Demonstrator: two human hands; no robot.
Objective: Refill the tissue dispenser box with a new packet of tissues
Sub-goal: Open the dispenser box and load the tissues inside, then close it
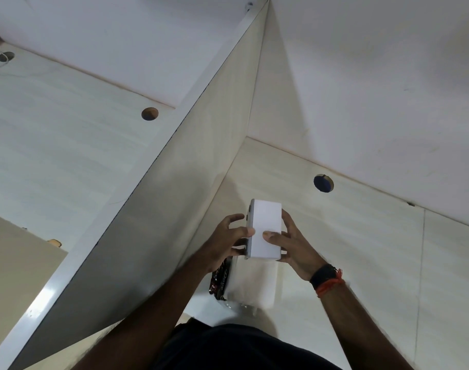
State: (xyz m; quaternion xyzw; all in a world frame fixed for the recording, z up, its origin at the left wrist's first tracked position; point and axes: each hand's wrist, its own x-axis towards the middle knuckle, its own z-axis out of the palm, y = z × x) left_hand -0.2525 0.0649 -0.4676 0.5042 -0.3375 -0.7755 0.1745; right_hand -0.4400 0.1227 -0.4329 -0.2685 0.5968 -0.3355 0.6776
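The left hand [225,241] and right hand [294,244] grip the dispenser box [264,228] over the desk [361,249], fingers [287,220] curled round its sides, long axis pointing away; the tissue packet [252,287] lies just below, nearer the body.

White rectangular plastic dispenser box [264,231]: was aloft, blank face up | clear-wrapped white tissue packet [254,288]: lay flat beneath

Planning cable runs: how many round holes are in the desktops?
3. Far-left hole at the picture's edge; middle hole left of the divider; right hole beyond the dispenser box. Others may be hidden.
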